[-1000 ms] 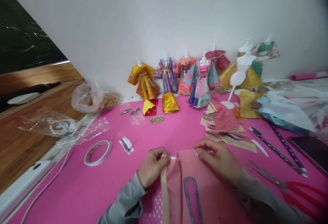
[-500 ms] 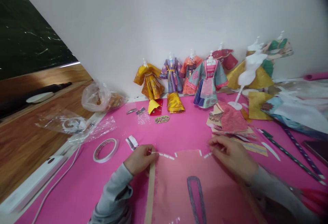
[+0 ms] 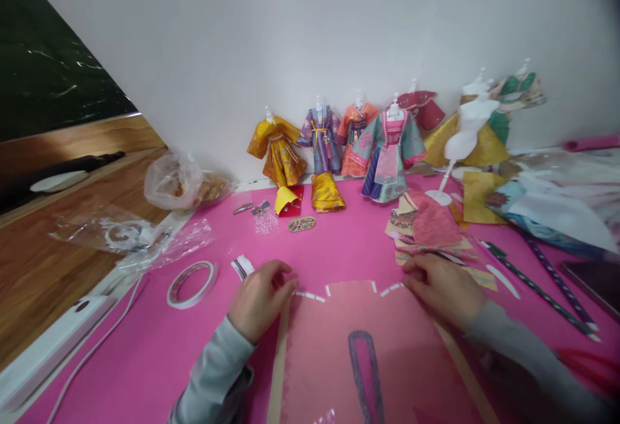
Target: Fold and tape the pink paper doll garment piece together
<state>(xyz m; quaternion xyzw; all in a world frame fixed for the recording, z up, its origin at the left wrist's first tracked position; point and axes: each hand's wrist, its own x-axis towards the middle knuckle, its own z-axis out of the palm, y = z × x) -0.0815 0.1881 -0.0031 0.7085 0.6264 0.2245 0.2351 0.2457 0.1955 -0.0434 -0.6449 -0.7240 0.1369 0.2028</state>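
Note:
A flat pink garment-shaped piece (image 3: 320,353) lies in front of me, tan along both side edges; I cannot tell whether it is paper or cloth. Short white tape strips (image 3: 310,296) line its notched top edge. A long slot with a purple-grey border (image 3: 354,359) runs down its middle. My left hand (image 3: 259,298) is closed at the top left corner, thumb and forefinger together on the edge. At the top right corner, my right hand (image 3: 443,291) pinches the end beside the tape strips. The piece's bottom is out of view.
A tape roll (image 3: 192,285) and a black-and-white striped scrap (image 3: 242,267) lie at left. Dressed miniature mannequins (image 3: 322,136) stand against the wall. Pink and patterned scraps (image 3: 431,220), pencils (image 3: 540,288) and a phone (image 3: 591,282) are at right. A white power strip (image 3: 53,346) borders the mat.
The view has shifted slightly. My right hand sits a little farther outward, and more of the piece's right tan edge shows. The left hand's fingers have moved slightly at the corner.

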